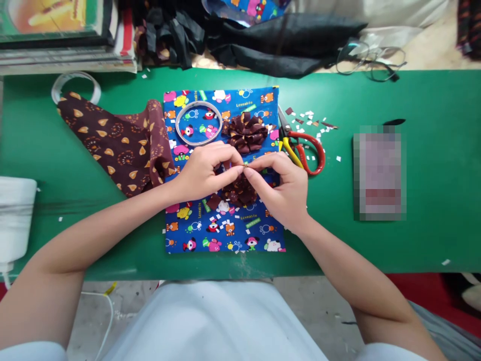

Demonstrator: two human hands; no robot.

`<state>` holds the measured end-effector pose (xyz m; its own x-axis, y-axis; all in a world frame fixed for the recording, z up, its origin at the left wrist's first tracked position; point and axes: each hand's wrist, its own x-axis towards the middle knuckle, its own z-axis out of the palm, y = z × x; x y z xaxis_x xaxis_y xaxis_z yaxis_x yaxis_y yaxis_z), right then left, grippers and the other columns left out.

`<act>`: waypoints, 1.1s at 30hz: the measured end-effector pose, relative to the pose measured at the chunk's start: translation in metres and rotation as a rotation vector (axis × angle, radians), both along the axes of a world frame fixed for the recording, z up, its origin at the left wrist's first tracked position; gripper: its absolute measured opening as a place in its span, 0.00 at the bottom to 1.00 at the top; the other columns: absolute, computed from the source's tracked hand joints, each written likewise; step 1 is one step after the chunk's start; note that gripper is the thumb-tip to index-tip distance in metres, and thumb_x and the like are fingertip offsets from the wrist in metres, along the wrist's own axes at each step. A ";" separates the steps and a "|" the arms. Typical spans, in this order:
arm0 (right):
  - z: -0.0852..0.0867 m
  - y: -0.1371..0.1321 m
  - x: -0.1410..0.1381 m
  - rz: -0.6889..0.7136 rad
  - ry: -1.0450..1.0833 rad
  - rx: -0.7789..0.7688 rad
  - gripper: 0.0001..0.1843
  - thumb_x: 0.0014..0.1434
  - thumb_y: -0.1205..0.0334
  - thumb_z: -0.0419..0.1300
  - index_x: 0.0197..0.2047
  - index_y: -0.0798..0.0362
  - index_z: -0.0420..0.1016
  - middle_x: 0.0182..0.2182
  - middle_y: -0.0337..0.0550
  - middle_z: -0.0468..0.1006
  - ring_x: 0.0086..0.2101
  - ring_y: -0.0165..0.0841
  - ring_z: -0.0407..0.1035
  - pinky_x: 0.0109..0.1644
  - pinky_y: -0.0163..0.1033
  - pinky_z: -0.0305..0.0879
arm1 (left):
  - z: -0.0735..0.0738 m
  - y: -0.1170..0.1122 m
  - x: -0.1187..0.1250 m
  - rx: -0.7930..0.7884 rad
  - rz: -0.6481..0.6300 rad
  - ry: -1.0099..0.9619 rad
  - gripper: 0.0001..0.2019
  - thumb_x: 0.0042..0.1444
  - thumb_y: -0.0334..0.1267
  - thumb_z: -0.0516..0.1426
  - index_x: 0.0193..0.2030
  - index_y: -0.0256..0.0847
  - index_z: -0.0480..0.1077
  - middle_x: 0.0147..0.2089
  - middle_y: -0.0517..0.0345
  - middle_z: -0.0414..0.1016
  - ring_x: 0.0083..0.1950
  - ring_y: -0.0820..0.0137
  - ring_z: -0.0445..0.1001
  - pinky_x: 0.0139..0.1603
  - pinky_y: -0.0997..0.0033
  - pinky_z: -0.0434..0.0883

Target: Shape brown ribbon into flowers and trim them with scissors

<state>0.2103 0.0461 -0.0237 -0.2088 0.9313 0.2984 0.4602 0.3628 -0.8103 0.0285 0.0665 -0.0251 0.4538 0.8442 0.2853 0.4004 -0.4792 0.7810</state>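
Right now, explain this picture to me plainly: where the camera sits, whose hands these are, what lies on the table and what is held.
This is one view from a camera worn on a person's head, looking down at their own bare hands. The left hand and right hand meet over a blue cartoon-print cloth on a green table. Their fingers pinch a small folded piece of brown fabric. Beyond lies a finished brown fabric flower, a pale ring of tape, red-handled scissors and a brown patterned cloth. Small white paper scraps are scattered near the scissors.
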 end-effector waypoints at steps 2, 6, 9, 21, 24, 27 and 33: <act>0.000 0.001 0.002 0.035 -0.091 0.085 0.05 0.58 0.63 0.59 0.30 0.50 0.71 0.28 0.38 0.77 0.32 0.33 0.69 0.40 0.42 0.63 | 0.000 0.000 0.000 0.012 -0.045 0.008 0.07 0.58 0.37 0.56 0.30 0.39 0.71 0.30 0.59 0.75 0.33 0.72 0.70 0.37 0.71 0.66; -0.002 0.003 0.005 0.109 -0.266 0.272 0.05 0.59 0.66 0.55 0.31 0.51 0.68 0.26 0.39 0.75 0.32 0.34 0.67 0.39 0.42 0.60 | 0.002 0.001 -0.001 -0.002 -0.108 0.016 0.07 0.58 0.37 0.55 0.31 0.38 0.71 0.31 0.58 0.75 0.35 0.72 0.70 0.40 0.71 0.66; -0.004 0.006 0.006 0.147 -0.336 0.378 0.04 0.58 0.67 0.55 0.31 0.51 0.67 0.25 0.39 0.74 0.30 0.33 0.65 0.38 0.41 0.59 | 0.003 0.001 -0.001 -0.013 -0.120 0.049 0.07 0.58 0.36 0.55 0.31 0.38 0.71 0.32 0.58 0.76 0.36 0.72 0.69 0.40 0.70 0.66; -0.012 0.008 0.005 0.137 -0.394 0.534 0.07 0.56 0.69 0.55 0.28 0.50 0.64 0.22 0.37 0.72 0.26 0.31 0.61 0.34 0.39 0.57 | 0.005 0.001 -0.001 -0.050 -0.101 0.100 0.04 0.54 0.33 0.56 0.31 0.39 0.71 0.31 0.60 0.75 0.36 0.72 0.69 0.39 0.72 0.66; -0.013 0.011 0.004 0.152 -0.326 0.446 0.06 0.56 0.69 0.54 0.29 0.51 0.65 0.23 0.38 0.71 0.26 0.30 0.61 0.34 0.37 0.58 | 0.005 0.001 -0.001 -0.043 -0.088 0.112 0.04 0.55 0.33 0.56 0.31 0.38 0.70 0.30 0.61 0.73 0.34 0.73 0.67 0.38 0.72 0.64; -0.012 0.015 0.003 0.196 -0.229 0.326 0.05 0.56 0.68 0.54 0.29 0.52 0.65 0.23 0.37 0.69 0.26 0.28 0.61 0.32 0.35 0.58 | 0.004 0.002 -0.003 -0.055 -0.065 0.097 0.05 0.57 0.34 0.54 0.32 0.39 0.69 0.31 0.61 0.72 0.34 0.73 0.66 0.37 0.72 0.63; 0.002 0.030 0.001 0.303 -0.211 0.139 0.06 0.58 0.66 0.53 0.28 0.53 0.65 0.22 0.35 0.66 0.23 0.25 0.58 0.29 0.32 0.53 | 0.003 0.004 -0.004 -0.132 0.007 0.010 0.06 0.59 0.35 0.53 0.32 0.38 0.67 0.31 0.61 0.70 0.32 0.74 0.67 0.36 0.73 0.63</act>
<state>0.2111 0.0760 -0.0221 -0.5382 0.7717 0.3388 0.4664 0.6075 -0.6430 0.0249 0.0703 -0.0226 0.4497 0.8774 0.1671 0.4113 -0.3695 0.8332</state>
